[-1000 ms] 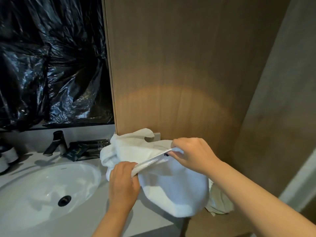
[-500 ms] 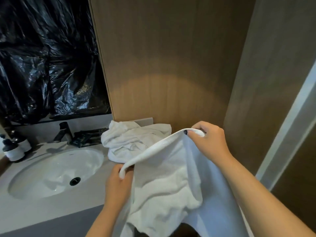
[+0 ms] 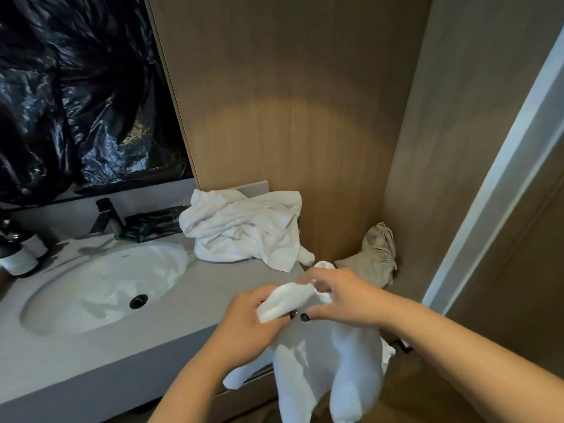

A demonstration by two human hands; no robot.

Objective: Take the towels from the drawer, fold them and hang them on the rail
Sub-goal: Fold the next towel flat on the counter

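A white towel (image 3: pixel 308 370) hangs in front of the counter edge, its top bunched between both my hands. My left hand (image 3: pixel 247 325) grips the towel's upper edge from the left. My right hand (image 3: pixel 341 296) pinches the same edge from the right, the two hands almost touching. A second white towel (image 3: pixel 244 232) lies crumpled on the grey counter (image 3: pixel 100 355) against the wooden wall. The drawer and the rail are not visible.
A white sink basin (image 3: pixel 91 288) with a black tap (image 3: pixel 106 216) sits at the left, with dark-capped bottles (image 3: pixel 18 254) at the far left. A beige cloth bag (image 3: pixel 374 254) rests in the corner. Black plastic sheeting (image 3: pixel 76 93) covers the wall above. A pale door frame (image 3: pixel 488 178) stands at the right.
My hands have come together, bringing the two ends of the towel's top edge close. The towel, spread wide before, now hangs doubled below my hands.
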